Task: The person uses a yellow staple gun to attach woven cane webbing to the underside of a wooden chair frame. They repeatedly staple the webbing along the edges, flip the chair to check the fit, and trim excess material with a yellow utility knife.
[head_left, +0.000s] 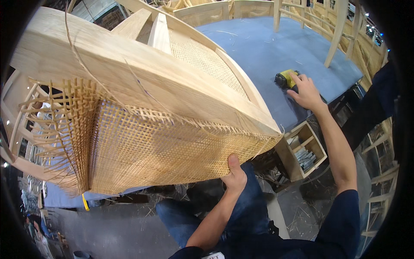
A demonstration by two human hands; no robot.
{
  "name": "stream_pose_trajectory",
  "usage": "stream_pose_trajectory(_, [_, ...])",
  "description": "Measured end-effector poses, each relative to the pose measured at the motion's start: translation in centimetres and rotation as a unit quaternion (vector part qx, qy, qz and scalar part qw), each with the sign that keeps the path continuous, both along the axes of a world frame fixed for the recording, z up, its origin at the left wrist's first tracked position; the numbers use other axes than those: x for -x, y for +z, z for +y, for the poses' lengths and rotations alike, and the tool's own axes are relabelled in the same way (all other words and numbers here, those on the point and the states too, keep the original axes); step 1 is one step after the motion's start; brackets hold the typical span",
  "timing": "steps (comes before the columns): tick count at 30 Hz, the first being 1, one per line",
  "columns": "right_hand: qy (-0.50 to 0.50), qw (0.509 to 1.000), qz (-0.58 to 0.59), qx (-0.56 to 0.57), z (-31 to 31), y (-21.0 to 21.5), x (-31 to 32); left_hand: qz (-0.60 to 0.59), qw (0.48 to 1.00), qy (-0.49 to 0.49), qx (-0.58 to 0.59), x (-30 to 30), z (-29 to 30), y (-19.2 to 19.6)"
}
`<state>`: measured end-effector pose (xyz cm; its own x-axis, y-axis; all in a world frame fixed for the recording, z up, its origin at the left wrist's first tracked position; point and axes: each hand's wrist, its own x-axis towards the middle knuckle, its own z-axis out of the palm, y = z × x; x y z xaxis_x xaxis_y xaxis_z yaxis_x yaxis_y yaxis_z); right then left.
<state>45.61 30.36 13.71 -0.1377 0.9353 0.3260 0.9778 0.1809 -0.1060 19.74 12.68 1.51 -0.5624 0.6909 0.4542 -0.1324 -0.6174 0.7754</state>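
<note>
Woven cane webbing (142, 151), frayed at its edges, wraps a pale wooden chair frame (142, 73). Left hand (235, 175) grips its lower edge. Right hand (306, 93) rests open-fingered on a yellow tool (285, 78).

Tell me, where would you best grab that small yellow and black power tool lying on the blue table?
Probably around the yellow and black power tool's yellow body, coming from above on its right side, where the right hand already rests. It lies flat on the blue tabletop, so its top and sides are free; the black end looks narrower and less secure.
</note>
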Motion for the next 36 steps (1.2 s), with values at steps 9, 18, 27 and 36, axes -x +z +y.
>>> stream_pose_trajectory(9, [0.014,0.998,0.057,-0.012,2.1,-0.3,-2.4,0.106,0.994,0.006,0.035,0.5,-0.3,-0.3])
stream_pose_trajectory(18, [0.103,0.696,0.709,0.035,-25.9,3.1,8.5,0.123,0.992,0.022,-0.004,1.7,0.1,0.7])
stream_pose_trajectory(27, [0.139,0.733,0.660,0.083,-27.2,-1.9,15.1,0.095,0.994,-0.041,0.041,2.0,-0.5,2.0])
stream_pose_trajectory(36, [0.144,0.715,0.675,0.112,-26.2,-2.3,16.1,0.074,0.991,-0.078,0.074,2.6,-0.9,2.1])
